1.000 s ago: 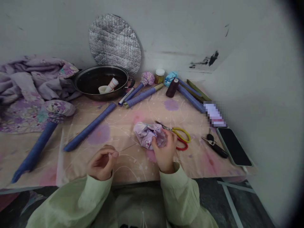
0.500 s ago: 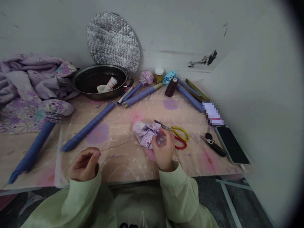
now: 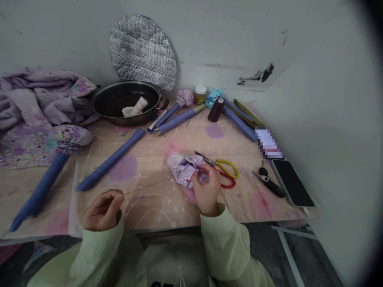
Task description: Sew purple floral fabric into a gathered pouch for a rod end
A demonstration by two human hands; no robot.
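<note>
My left hand is closed, thumb against forefinger, pinching one end of a dark thread. The thread runs up and right, nearly straight, to a gathered lilac flowered cloth bundle on the table. My right hand grips the right side of that bundle, fingers curled on its puckered edge. Behind the right hand lie open-bladed scissors with one yellow and one red handle. A dark thread spool stands farther back.
Blue-wrapped sticks lie about the table. At the back are a pan holding a cup, a silver round mat and a jar. Keys and a phone lie right; flowered cloth is piled left.
My left hand has moved a little left and down, drawing the thread farther from the bundle. My right hand stays at the bundle, its fingers shifted slightly.
</note>
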